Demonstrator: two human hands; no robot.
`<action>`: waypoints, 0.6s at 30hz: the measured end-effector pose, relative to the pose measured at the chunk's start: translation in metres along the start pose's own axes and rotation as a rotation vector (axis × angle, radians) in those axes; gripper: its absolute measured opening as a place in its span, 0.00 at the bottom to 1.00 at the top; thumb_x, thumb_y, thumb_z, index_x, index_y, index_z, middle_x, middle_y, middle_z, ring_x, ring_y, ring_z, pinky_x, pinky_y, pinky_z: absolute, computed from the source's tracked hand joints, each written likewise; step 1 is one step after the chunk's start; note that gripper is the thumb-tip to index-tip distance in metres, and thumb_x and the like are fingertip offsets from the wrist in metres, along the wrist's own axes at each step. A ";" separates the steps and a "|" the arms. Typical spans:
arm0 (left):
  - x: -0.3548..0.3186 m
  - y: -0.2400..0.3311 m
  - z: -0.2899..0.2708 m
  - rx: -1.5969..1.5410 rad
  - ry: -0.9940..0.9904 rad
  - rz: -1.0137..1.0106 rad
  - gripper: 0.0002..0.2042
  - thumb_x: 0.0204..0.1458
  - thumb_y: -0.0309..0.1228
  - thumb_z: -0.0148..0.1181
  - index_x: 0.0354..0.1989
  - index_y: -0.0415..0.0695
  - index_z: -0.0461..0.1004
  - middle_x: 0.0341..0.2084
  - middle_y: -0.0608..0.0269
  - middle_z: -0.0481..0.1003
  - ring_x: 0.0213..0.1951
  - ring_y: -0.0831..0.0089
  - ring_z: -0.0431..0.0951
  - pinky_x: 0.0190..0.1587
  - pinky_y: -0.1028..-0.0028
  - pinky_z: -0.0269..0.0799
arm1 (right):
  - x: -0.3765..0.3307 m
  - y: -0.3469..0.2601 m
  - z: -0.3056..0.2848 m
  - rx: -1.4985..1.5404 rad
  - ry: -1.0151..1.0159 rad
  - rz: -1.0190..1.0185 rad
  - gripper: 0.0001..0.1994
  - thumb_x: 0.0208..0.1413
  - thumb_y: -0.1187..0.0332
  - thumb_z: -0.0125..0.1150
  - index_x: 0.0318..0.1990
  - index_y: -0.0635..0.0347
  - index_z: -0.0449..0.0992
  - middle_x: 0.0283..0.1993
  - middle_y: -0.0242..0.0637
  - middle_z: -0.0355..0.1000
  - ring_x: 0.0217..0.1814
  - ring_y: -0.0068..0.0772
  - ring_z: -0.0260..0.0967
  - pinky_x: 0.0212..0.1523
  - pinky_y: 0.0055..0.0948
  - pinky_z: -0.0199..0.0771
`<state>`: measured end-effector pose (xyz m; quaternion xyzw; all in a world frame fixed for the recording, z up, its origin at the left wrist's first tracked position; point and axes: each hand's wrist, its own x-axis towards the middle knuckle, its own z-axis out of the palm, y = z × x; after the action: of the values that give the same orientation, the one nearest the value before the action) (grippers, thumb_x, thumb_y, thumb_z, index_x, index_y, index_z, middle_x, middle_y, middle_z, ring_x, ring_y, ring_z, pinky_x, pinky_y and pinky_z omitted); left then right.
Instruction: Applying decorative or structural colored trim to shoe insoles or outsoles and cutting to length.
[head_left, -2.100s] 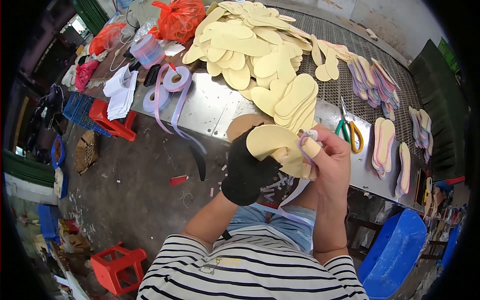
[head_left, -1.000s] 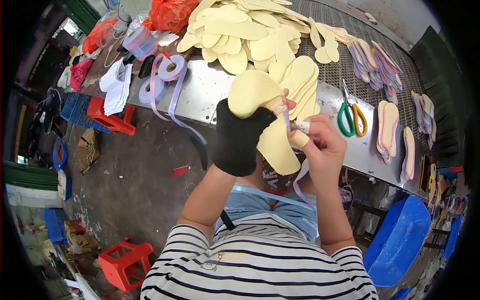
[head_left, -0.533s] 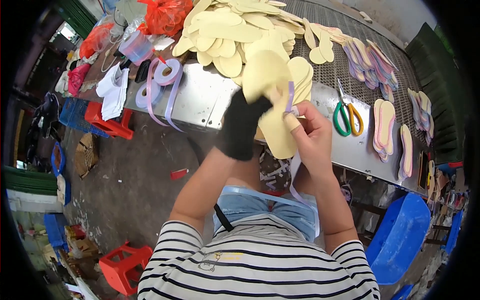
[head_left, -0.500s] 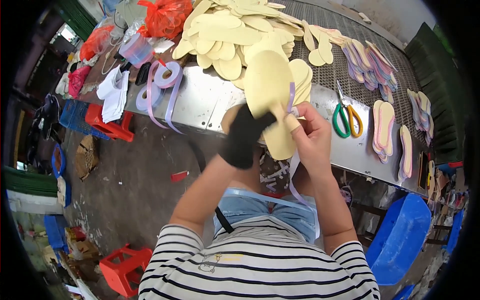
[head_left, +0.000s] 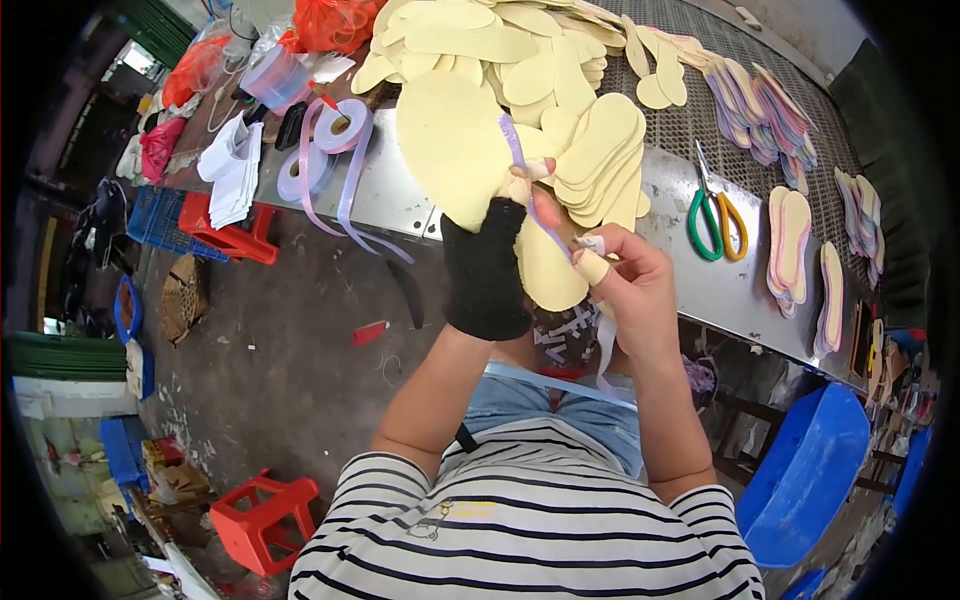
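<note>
Left hand (head_left: 487,265), in a black fingerless glove, clamps a pale yellow insole (head_left: 470,170) upright above the bench (head_left: 700,270). Right hand (head_left: 625,285) fingers pinch a lilac ribbon (head_left: 530,195), seemingly drawn taut along the insole's edge.

The left hand (head_left: 490,262) hides the sole's (head_left: 455,150) middle, and its glove covers all but the fingertips. The ribbon (head_left: 530,195) vanishes behind the right hand (head_left: 625,285). The insole pile (head_left: 520,50) runs off the top edge. Floor clutter at left blurs.
</note>
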<state>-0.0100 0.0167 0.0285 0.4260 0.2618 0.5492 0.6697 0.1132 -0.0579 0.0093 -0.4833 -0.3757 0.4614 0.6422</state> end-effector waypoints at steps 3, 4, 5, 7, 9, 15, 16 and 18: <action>-0.001 -0.001 0.004 -0.072 0.034 -0.024 0.12 0.56 0.32 0.52 0.41 0.35 0.73 0.23 0.65 0.72 0.30 0.79 0.73 0.32 0.79 0.67 | 0.000 -0.006 -0.002 0.096 -0.084 0.134 0.03 0.51 0.75 0.60 0.34 0.63 0.74 0.25 0.22 0.68 0.21 0.05 0.59 0.20 0.09 0.54; 0.000 -0.003 0.004 -0.071 0.030 -0.026 0.12 0.56 0.32 0.52 0.41 0.35 0.73 0.23 0.65 0.72 0.30 0.79 0.73 0.32 0.79 0.67 | -0.001 -0.006 0.000 0.097 -0.080 0.132 0.03 0.51 0.75 0.60 0.34 0.63 0.74 0.25 0.22 0.68 0.21 0.05 0.59 0.20 0.09 0.54; 0.001 -0.005 0.003 -0.065 0.005 -0.007 0.11 0.55 0.30 0.53 0.41 0.35 0.73 0.24 0.64 0.73 0.31 0.79 0.73 0.33 0.79 0.68 | -0.003 -0.005 0.003 0.030 -0.083 0.038 0.03 0.52 0.75 0.60 0.33 0.63 0.74 0.25 0.22 0.67 0.22 0.06 0.59 0.20 0.10 0.54; 0.003 -0.008 0.005 -0.059 -0.022 0.015 0.10 0.53 0.29 0.55 0.40 0.35 0.74 0.25 0.64 0.74 0.32 0.79 0.74 0.33 0.79 0.68 | -0.007 0.000 0.003 -0.038 -0.085 -0.059 0.03 0.53 0.75 0.59 0.33 0.63 0.73 0.24 0.21 0.66 0.23 0.06 0.58 0.21 0.10 0.54; 0.006 -0.009 0.007 0.142 -0.118 -0.006 0.09 0.49 0.22 0.58 0.40 0.35 0.74 0.29 0.61 0.76 0.34 0.79 0.75 0.34 0.79 0.69 | -0.007 0.013 -0.002 -0.089 -0.111 -0.112 0.04 0.54 0.73 0.57 0.31 0.64 0.70 0.23 0.21 0.63 0.23 0.07 0.55 0.21 0.12 0.53; -0.001 -0.021 0.006 0.085 -0.017 -0.017 0.16 0.43 0.18 0.61 0.44 0.36 0.71 0.31 0.61 0.75 0.32 0.74 0.75 0.35 0.76 0.72 | 0.009 0.012 -0.003 -0.243 -0.132 -0.181 0.06 0.55 0.72 0.56 0.29 0.63 0.68 0.22 0.21 0.61 0.22 0.10 0.53 0.22 0.15 0.53; -0.001 -0.020 0.007 0.085 -0.015 -0.015 0.16 0.43 0.18 0.61 0.44 0.36 0.71 0.31 0.61 0.75 0.32 0.74 0.75 0.35 0.76 0.72 | 0.010 0.012 0.001 -0.422 -0.074 -0.338 0.06 0.55 0.72 0.56 0.28 0.63 0.69 0.22 0.20 0.61 0.22 0.11 0.54 0.22 0.16 0.54; -0.001 -0.014 0.005 0.099 -0.035 0.026 0.12 0.46 0.20 0.60 0.41 0.36 0.74 0.33 0.61 0.76 0.34 0.77 0.75 0.37 0.78 0.71 | 0.008 0.010 0.006 -0.414 -0.064 -0.376 0.07 0.54 0.72 0.56 0.26 0.63 0.69 0.22 0.21 0.62 0.22 0.10 0.53 0.22 0.16 0.55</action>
<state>0.0013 0.0137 0.0191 0.4715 0.2715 0.5366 0.6450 0.1080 -0.0473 0.0011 -0.5112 -0.5650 0.2625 0.5920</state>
